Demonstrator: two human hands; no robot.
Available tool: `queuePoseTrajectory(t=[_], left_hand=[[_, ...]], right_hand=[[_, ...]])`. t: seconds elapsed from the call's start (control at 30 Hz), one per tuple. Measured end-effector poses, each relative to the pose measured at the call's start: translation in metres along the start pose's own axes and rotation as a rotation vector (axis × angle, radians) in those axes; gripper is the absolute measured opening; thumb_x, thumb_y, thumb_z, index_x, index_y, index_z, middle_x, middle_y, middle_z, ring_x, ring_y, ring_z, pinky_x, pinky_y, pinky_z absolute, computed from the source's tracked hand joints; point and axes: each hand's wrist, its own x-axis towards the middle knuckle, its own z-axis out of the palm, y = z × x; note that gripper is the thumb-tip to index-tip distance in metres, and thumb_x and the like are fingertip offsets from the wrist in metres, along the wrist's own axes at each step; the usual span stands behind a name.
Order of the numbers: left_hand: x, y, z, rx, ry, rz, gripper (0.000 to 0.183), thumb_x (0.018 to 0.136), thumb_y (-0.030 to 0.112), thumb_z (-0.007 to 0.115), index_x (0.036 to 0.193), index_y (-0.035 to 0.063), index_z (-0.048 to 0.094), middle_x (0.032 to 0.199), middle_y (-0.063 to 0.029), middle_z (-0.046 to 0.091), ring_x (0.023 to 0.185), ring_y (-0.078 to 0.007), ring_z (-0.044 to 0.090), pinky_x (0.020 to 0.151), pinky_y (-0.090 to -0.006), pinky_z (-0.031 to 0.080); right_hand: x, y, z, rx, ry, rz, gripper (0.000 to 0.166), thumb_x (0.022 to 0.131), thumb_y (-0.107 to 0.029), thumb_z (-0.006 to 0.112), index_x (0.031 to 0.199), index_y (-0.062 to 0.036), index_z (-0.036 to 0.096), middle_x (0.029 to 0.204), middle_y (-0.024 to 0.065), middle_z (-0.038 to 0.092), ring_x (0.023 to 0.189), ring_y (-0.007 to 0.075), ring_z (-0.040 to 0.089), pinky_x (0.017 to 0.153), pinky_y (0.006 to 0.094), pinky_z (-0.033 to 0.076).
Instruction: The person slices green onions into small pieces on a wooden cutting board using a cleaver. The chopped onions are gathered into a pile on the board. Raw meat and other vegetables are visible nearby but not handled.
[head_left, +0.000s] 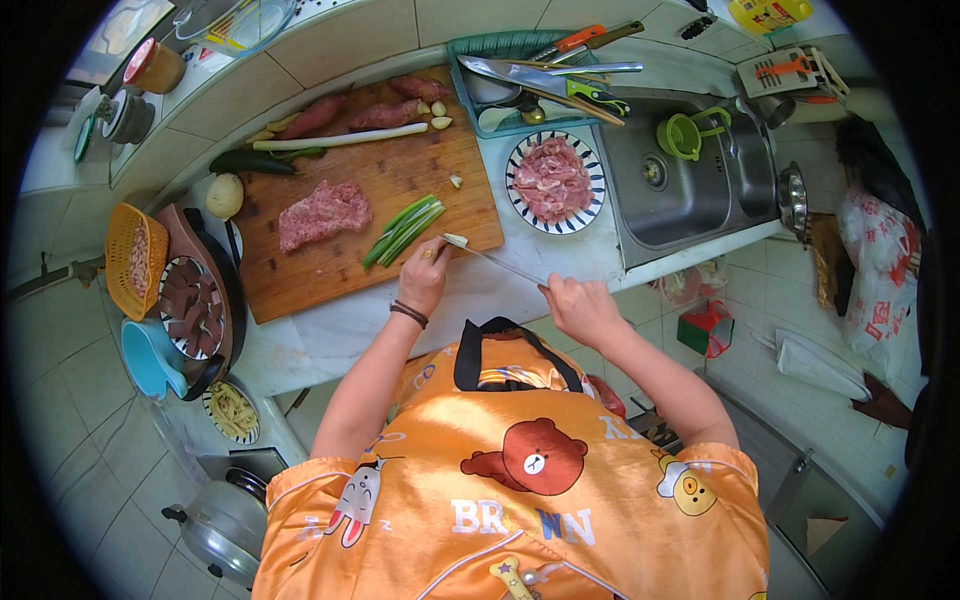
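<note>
My left hand (424, 274) pinches a small white piece, perhaps garlic (454, 240), over the front edge of the wooden cutting board (330, 281). My right hand (582, 306) grips a knife (504, 265), seen nearly edge-on; its tip end meets the white piece. Just behind my left hand, cut green onion stalks (405, 231) lie on the board. Left of them is a flat mass of minced meat (325, 215). A long white leek stalk (341, 141), reddish tubers (319, 116), a dark green cucumber or similar vegetable (253, 163) and garlic cloves (441, 122) lie along the back.
A plate of sliced raw meat (553, 181) stands between the board and the steel sink (675, 217). Behind it, a teal basket (480, 129) holds knives and utensils. At left are a wok (238, 315), an orange basket (120, 262) and a plate of dark pieces (192, 306).
</note>
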Motion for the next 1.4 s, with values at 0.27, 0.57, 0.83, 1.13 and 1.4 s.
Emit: queuePoseTrajectory(t=[0.27, 0.57, 0.83, 1.13, 1.4], left_hand=[[0.002, -0.001, -0.002, -0.019, -0.015, 0.003, 0.021, 0.077, -0.002, 0.061, 0.097, 0.0000, 0.066, 0.101, -0.0090, 0.061, 0.092, -0.0255, 0.062, 0.076, -0.0323, 0.052], [0.002, -0.003, -0.001, -0.069, -0.015, 0.013, 0.021, 0.076, -0.003, 0.061, 0.096, -0.0015, 0.066, 0.099, -0.0098, 0.062, 0.092, -0.0263, 0.062, 0.075, -0.0333, 0.052], [0.003, -0.006, 0.000, -0.094, -0.005, 0.024, 0.020, 0.075, -0.005, 0.060, 0.094, -0.0016, 0.066, 0.096, -0.0104, 0.062, 0.090, -0.0273, 0.062, 0.074, -0.0339, 0.052], [0.005, -0.004, 0.000, -0.102, 0.002, 0.005, 0.019, 0.075, -0.004, 0.060, 0.092, -0.0010, 0.066, 0.094, -0.0102, 0.062, 0.088, -0.0274, 0.061, 0.073, -0.0341, 0.052], [-0.002, -0.013, 0.001, -0.037, -0.009, -0.021, 0.020, 0.076, -0.004, 0.059, 0.093, 0.0002, 0.066, 0.085, -0.0115, 0.057, 0.082, -0.0288, 0.060, 0.069, -0.0361, 0.051]], right_hand=[[0.011, 0.017, -0.006, 0.038, -0.093, -0.033, 0.021, 0.090, -0.020, 0.053, 0.078, -0.0022, 0.052, 0.058, 0.0177, 0.061, 0.052, 0.0357, 0.061, 0.049, 0.0445, 0.049], [0.018, 0.023, -0.012, 0.073, -0.110, -0.030, 0.023, 0.091, -0.022, 0.054, 0.078, -0.0028, 0.050, 0.057, 0.0169, 0.058, 0.053, 0.0375, 0.059, 0.050, 0.0476, 0.045], [0.022, 0.021, -0.013, 0.044, -0.102, -0.060, 0.025, 0.091, -0.022, 0.053, 0.076, -0.0029, 0.050, 0.057, 0.0166, 0.059, 0.053, 0.0372, 0.059, 0.049, 0.0465, 0.046], [0.026, 0.021, -0.015, 0.042, -0.136, -0.072, 0.025, 0.091, -0.021, 0.052, 0.076, -0.0009, 0.052, 0.057, 0.0176, 0.059, 0.054, 0.0367, 0.060, 0.049, 0.0456, 0.047], [0.031, 0.009, -0.004, 0.056, -0.147, -0.076, 0.021, 0.088, -0.018, 0.053, 0.078, 0.0003, 0.054, 0.060, 0.0176, 0.061, 0.056, 0.0347, 0.062, 0.051, 0.0439, 0.049]])
